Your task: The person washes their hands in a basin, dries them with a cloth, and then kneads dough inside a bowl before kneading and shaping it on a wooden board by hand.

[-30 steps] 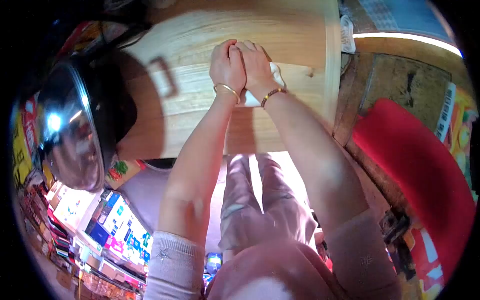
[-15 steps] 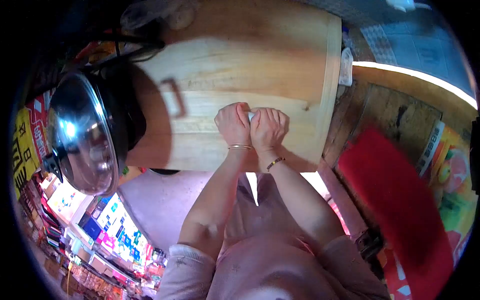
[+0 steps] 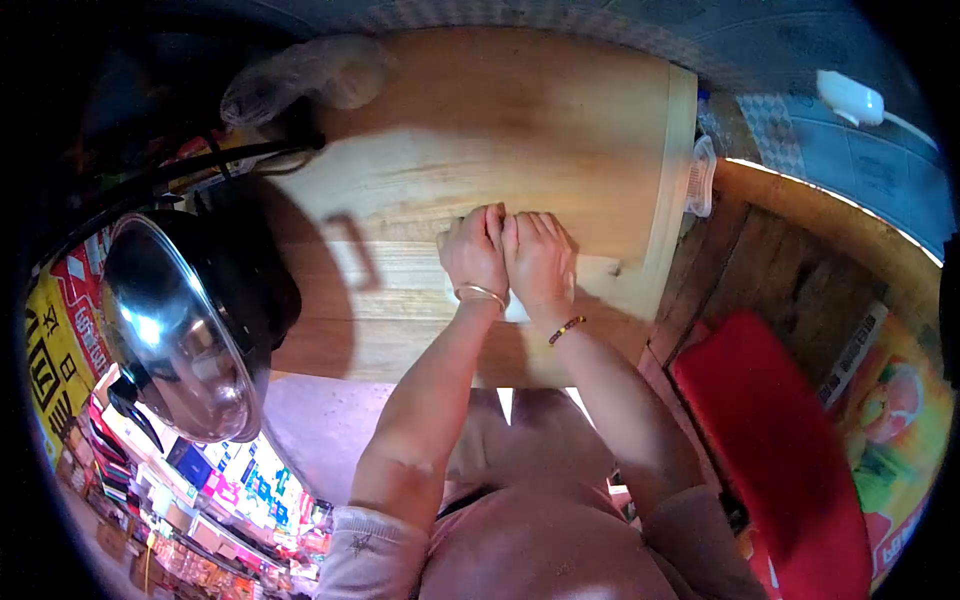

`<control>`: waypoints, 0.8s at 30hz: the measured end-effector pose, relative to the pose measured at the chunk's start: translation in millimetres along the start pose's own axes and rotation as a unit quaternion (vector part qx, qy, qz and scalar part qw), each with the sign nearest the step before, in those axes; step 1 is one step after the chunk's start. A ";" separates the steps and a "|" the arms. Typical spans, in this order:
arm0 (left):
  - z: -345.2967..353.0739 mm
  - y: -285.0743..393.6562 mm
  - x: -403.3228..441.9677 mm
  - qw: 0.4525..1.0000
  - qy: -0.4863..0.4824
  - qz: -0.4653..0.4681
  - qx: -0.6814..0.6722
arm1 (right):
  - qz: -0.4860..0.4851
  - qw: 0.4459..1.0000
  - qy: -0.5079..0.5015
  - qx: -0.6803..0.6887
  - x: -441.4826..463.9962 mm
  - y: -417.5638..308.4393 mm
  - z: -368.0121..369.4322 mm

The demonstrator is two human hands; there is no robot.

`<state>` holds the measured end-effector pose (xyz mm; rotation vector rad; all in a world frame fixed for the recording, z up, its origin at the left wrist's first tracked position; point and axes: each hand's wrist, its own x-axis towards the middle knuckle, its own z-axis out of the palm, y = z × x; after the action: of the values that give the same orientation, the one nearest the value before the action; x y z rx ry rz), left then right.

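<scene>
My left hand and my right hand press side by side on a white lump of dough. The dough lies on a large wooden board. Most of it is hidden under my palms, with pale edges showing between the wrists and beside each hand. Both sets of fingers are curled and closed over it, the thumbs close together. A bangle circles my left wrist, and a beaded bracelet my right.
Left of the board stands a dark pot with a shiny lid leaning on it. A clear plastic bag lies at the far left corner. A plastic container sits by the right edge, and a red padded object is nearer me.
The view has tilted, so the board sits lower in it. My hands have pushed forward over the dough, and more white now shows under the wrists.
</scene>
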<state>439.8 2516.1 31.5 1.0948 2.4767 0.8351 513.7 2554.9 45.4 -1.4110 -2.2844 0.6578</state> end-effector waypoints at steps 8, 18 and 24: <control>5.8 -0.3 8.0 0.997 -0.028 -0.054 -0.043 | 0.004 0.999 -0.020 0.032 2.4 5.1 8.9; -40.6 2.1 -42.9 0.999 -0.042 0.022 0.018 | 0.071 0.997 -0.021 -0.012 -59.3 -22.0 -18.7; -37.0 -38.1 -126.2 0.987 0.055 0.145 -0.045 | -0.024 0.996 0.066 -0.055 -145.7 -23.3 -17.3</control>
<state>483.5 2386.9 42.3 1.4335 2.3713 1.1073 568.3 2417.8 62.6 -1.3993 -2.2725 0.4162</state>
